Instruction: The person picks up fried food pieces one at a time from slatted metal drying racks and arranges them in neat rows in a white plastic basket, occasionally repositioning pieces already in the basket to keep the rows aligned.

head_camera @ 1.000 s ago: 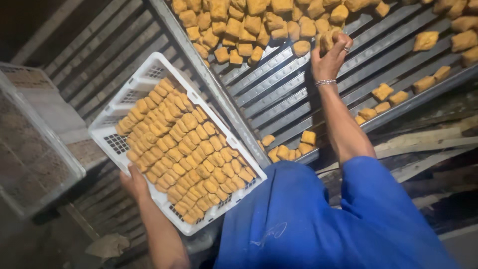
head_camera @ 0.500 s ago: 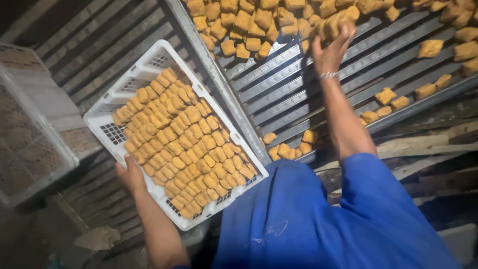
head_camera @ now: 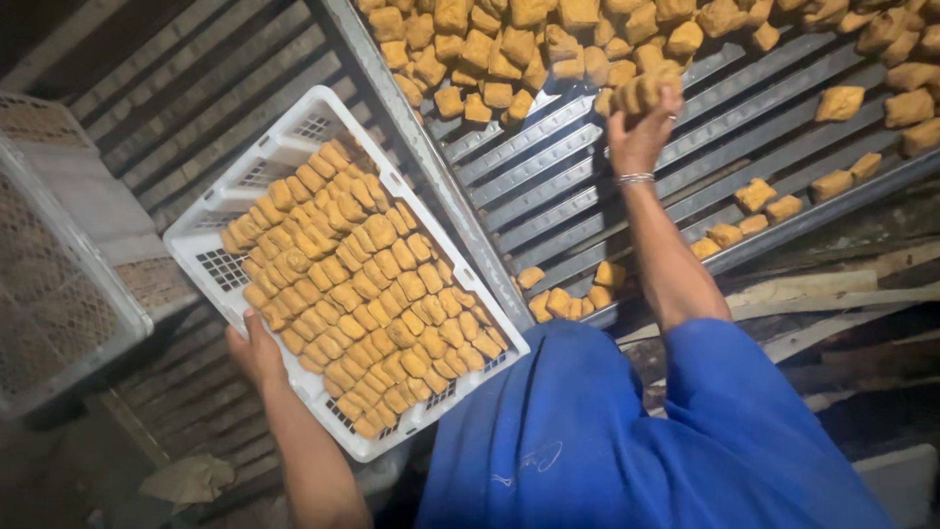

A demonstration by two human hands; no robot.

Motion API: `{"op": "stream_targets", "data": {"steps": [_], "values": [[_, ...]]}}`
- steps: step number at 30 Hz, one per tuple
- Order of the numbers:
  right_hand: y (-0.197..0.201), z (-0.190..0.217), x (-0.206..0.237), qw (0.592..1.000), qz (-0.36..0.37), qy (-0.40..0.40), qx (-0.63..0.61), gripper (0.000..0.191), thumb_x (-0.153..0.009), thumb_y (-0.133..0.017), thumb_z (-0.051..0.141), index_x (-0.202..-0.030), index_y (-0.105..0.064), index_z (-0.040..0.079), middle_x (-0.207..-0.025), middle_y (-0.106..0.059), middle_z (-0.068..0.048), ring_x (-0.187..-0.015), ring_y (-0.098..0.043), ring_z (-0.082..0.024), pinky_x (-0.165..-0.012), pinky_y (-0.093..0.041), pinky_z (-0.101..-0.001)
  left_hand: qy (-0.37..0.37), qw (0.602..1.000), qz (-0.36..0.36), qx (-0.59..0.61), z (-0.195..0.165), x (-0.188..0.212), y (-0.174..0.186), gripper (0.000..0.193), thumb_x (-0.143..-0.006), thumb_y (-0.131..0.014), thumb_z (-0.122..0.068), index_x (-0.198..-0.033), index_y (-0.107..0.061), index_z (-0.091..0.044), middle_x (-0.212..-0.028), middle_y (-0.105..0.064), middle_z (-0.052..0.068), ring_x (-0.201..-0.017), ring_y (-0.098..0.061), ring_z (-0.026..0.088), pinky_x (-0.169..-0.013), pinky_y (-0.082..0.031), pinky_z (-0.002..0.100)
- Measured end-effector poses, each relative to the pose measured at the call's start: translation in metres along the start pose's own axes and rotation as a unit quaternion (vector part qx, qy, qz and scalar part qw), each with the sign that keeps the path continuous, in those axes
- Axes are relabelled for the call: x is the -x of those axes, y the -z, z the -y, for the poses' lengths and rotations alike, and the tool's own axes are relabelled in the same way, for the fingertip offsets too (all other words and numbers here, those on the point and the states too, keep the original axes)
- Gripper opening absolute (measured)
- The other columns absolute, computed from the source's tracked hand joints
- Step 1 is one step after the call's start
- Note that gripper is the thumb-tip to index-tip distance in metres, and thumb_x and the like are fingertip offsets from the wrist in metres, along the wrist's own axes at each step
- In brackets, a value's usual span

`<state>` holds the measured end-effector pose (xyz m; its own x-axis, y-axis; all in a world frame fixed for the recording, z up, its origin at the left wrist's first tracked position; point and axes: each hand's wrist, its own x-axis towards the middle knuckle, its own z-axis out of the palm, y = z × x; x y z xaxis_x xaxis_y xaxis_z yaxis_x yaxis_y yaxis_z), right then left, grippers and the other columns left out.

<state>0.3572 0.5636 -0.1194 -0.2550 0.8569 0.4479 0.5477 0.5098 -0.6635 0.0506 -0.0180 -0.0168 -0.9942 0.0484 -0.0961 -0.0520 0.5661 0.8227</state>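
Cubes [head_camera: 646,90], golden and fried, sit clutched in the right hand [head_camera: 638,132] over a slatted rack [head_camera: 548,186], up and right of the nearly full white crate [head_camera: 294,147] whose near edge the left hand [head_camera: 257,353] grips.

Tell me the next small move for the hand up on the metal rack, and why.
Probably carry the right hand back to the white crate and set its pieces down. It is closed on a clump of fried golden pieces above the slatted rack, while the left hand steadies the crate, whose upper corner looks bare.
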Motion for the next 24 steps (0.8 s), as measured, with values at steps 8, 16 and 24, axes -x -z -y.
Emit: {"op": "stream_targets", "data": {"steps": [8, 16, 24], "values": [[-0.013, 0.004, -0.062, 0.999, -0.011, -0.002, -0.041, 0.090, -0.095, -0.086, 0.006, -0.159, -0.022, 0.010, -0.163, -0.035, -0.025, -0.154, -0.032, -0.046, -0.129, -0.028, -0.0513, -0.005, 1.000, 0.005, -0.010, -0.001, -0.002, 0.001, 0.042, -0.104, -0.059, -0.027, -0.127, -0.060, 0.007, -0.122, -0.069, 0.018, -0.108, -0.065, 0.024, -0.094, -0.050, 0.037], [-0.024, 0.033, 0.002, 0.996, 0.020, -0.083, 0.004, 0.095, -0.089, -0.089, 0.012, -0.158, -0.024, 0.010, -0.154, -0.034, -0.031, -0.144, -0.038, -0.050, -0.120, -0.035, -0.0531, 0.010, 1.000, 0.000, -0.005, 0.006, 0.000, 0.002, 0.041, -0.104, -0.057, -0.028, -0.126, -0.061, 0.006, -0.121, -0.071, 0.017, -0.108, -0.067, 0.024, -0.094, -0.051, 0.037], [-0.040, 0.056, 0.016, 0.986, 0.079, -0.104, 0.106, 0.094, -0.087, -0.088, 0.016, -0.157, -0.025, 0.018, -0.143, -0.039, -0.028, -0.124, -0.053, -0.050, -0.099, -0.044, -0.0583, 0.012, 0.999, -0.008, -0.045, 0.000, -0.001, 0.002, 0.043, -0.103, -0.059, -0.032, -0.124, -0.061, 0.006, -0.119, -0.071, 0.019, -0.107, -0.068, 0.025, -0.094, -0.051, 0.039]]}}
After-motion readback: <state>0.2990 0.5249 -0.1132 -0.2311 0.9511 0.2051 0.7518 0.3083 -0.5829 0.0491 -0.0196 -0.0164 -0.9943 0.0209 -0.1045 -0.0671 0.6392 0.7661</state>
